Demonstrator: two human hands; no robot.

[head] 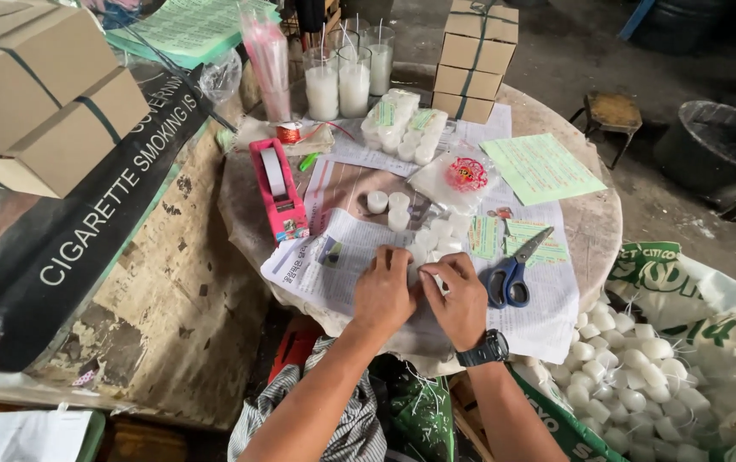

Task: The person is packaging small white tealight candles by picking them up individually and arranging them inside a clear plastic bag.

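I see both of my hands low in the middle of the frame, pressed side by side on a newspaper-covered round table (594,224). My left hand (382,295) lies knuckles-up with its fingers curled down over a small clear packet of white candles (423,257); my right hand (456,299), with a black watch (483,350) on the wrist, meets it from the right, fingers bent and pinching the same packet. Both grips are narrow and closed on the packet, though the fingertips themselves are hidden under the knuckles.

The packet sits at centre frame, just above my knuckles. Right beyond it lie a few loose white candles (387,205) on the newspaper (325,261). Just right of my right hand are blue-handled scissors (513,274), blades pointing up and to the right. Left of centre stands a pink tape dispenser (278,190). Higher up, near the top middle, are filled candle packets (402,124), tall glass candles (338,85) with wicks, and a strapped stack of cardboard boxes (475,56). A green paper sheet (541,167) lies to the upper right of the table. In the lower right corner, an open sack (693,299) holds a heap of white candles with wicks.
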